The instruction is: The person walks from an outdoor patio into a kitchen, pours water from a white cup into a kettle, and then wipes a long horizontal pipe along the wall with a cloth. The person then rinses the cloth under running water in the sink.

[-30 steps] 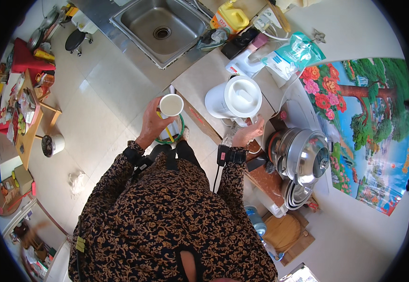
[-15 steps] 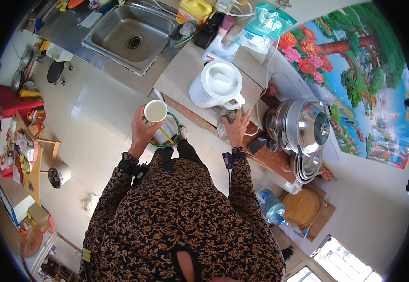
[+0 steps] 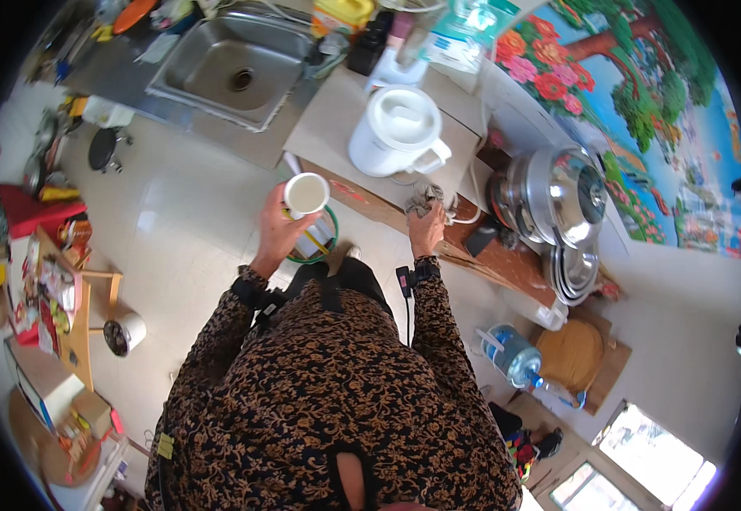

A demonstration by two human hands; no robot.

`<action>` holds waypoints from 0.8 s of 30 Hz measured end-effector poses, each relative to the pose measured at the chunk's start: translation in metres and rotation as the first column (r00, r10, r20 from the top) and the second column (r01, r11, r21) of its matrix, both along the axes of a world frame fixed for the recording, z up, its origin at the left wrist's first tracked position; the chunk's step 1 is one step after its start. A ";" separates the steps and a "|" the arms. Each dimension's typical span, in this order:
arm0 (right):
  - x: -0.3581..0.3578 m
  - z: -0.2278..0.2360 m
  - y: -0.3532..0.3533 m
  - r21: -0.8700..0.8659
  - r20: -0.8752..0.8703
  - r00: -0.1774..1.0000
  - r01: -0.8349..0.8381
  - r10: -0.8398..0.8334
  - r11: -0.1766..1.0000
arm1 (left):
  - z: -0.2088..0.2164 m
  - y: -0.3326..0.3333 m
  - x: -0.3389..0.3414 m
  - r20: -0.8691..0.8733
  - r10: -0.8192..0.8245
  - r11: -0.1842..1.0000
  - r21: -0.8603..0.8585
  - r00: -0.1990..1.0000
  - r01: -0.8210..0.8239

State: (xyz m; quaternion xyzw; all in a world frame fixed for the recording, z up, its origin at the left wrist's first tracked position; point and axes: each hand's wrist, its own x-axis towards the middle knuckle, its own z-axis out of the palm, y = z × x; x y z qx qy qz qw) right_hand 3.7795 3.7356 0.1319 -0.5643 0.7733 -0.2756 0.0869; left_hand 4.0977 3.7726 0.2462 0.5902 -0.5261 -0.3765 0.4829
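My left hand is wrapped round a white cup, its open top facing up; the inside looks pale. My right hand is closed on a crumpled grey cloth at the front edge of the counter. Just beyond the cloth stands a white lidded pitcher, upright, its handle turned toward the right. Below the cup, a green-rimmed bin sits on the floor, partly hidden by my left hand and the cup.
A steel sink is at the far left, with a yellow jug beside it. Stacked steel pots stand on the right over a reddish-brown surface. A blue water bottle and a round wooden board lie lower right.
My right hand has gone from spread fingers over the cloth to gripping it. My left hand still holds the cup, which appears slightly further right. The whole view has shifted a little.
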 end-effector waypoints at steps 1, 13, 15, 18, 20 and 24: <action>0.008 -0.004 0.002 -0.003 -0.011 0.998 -0.058 0.058 0.998 | 0.001 0.000 -0.003 -0.014 0.018 1.000 0.000 1.000 -0.018; -0.033 -0.096 0.124 0.420 0.586 0.752 0.036 -0.302 0.907 | 0.028 0.003 0.015 -0.065 0.072 0.989 0.137 0.995 -0.063; -0.064 -0.095 0.188 0.572 0.611 0.631 0.065 -0.477 0.818 | 0.027 0.009 0.023 -0.053 0.108 0.985 0.143 0.993 -0.099; -0.110 -0.074 0.263 0.605 0.675 0.599 -0.117 -0.431 0.787 | 0.023 0.023 0.037 0.010 0.203 0.961 0.193 0.979 -0.201; -0.134 -0.063 0.272 0.707 0.602 0.626 -0.128 -0.496 0.696 | 0.020 0.032 0.047 0.045 0.257 0.952 0.158 0.965 -0.261; -0.163 -0.056 0.219 0.782 0.513 0.707 -0.152 -0.486 0.604 | 0.011 0.048 0.068 0.041 0.385 0.908 0.161 0.922 -0.387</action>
